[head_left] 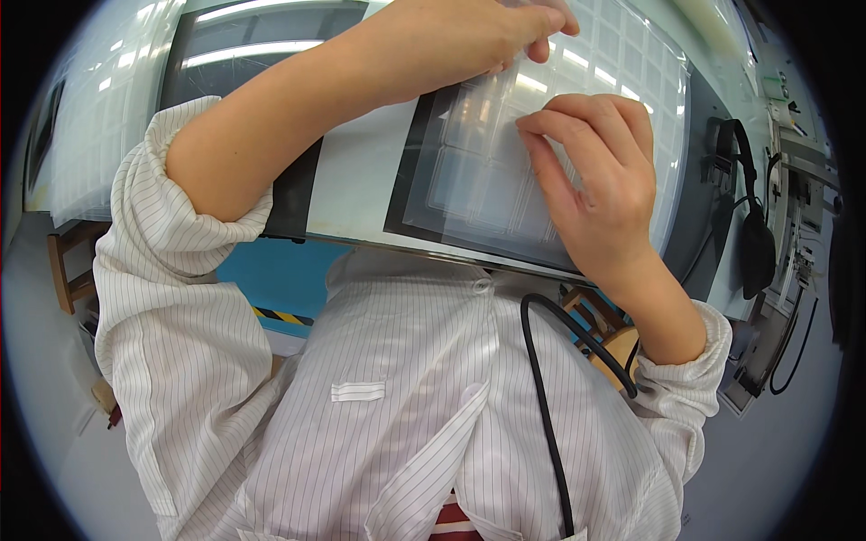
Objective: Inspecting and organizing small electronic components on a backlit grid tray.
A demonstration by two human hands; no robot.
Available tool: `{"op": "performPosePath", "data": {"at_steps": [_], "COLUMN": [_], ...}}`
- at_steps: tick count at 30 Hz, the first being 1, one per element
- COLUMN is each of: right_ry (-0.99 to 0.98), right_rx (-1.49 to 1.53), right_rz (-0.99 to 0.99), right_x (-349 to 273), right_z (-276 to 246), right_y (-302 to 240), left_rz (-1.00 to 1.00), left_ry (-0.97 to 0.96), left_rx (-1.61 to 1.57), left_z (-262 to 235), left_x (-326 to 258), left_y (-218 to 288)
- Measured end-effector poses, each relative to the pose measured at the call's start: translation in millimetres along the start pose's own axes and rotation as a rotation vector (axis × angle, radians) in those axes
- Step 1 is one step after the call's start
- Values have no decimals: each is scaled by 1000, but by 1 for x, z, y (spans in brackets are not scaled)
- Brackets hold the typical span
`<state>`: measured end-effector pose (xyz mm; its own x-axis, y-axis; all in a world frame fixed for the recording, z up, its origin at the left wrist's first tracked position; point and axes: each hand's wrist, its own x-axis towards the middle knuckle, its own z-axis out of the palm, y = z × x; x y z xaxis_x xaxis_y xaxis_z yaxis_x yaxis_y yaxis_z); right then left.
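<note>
Clear plastic trays with rectangular pockets lie on a black mat at the table's near edge, slightly right of the middle. My left hand reaches over their far left side, thumb and fingers closed on a thin clear plastic sheet; glare blurs the sheet's outline. Over the right part of the trays, my right hand has thumb and forefinger tips brought together in a pinch, the other fingers curled. Whatever lies between those tips is too thin or transparent to make out.
More clear pocketed trays are piled at the far left. A dark glossy panel lies behind my left forearm. Along the right table edge hangs a black strap with a pad. A black cable loops before my coat.
</note>
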<state>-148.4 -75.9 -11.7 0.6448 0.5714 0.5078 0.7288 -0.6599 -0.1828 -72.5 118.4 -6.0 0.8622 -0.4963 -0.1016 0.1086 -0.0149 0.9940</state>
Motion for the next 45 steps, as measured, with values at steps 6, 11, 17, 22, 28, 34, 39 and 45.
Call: {"op": "performPosePath", "data": {"at_steps": [6,11,17,22,28,34,39,45], "right_ry": [11,-59,102,126,-26,-42,-27,-63], "right_rx": [2,124,344,211,132,42,-9,33], "right_rz": [43,31,191,238,-10,-16,-24,-21], "right_x": [4,14,17,18,21,23,25,27], "right_z": [0,-21,-34,-20,8,12,14,13], "right_y": [-1,2,32,17,-10,-13,-13,-15], "left_rz": [13,-5,22,66,62,130,56,82], "left_ry": [-18,-23,-287,-70,87,69,63,82], "left_rx": [21,43,50,-71,3,6,7,25], "left_z": [-1,0,2,-1,-8,-11,-11,-12], "left_x": [-1,-1,-7,-1,4,7,4,7], "left_y": [0,5,9,-1,-3,-13,-6,-12]}}
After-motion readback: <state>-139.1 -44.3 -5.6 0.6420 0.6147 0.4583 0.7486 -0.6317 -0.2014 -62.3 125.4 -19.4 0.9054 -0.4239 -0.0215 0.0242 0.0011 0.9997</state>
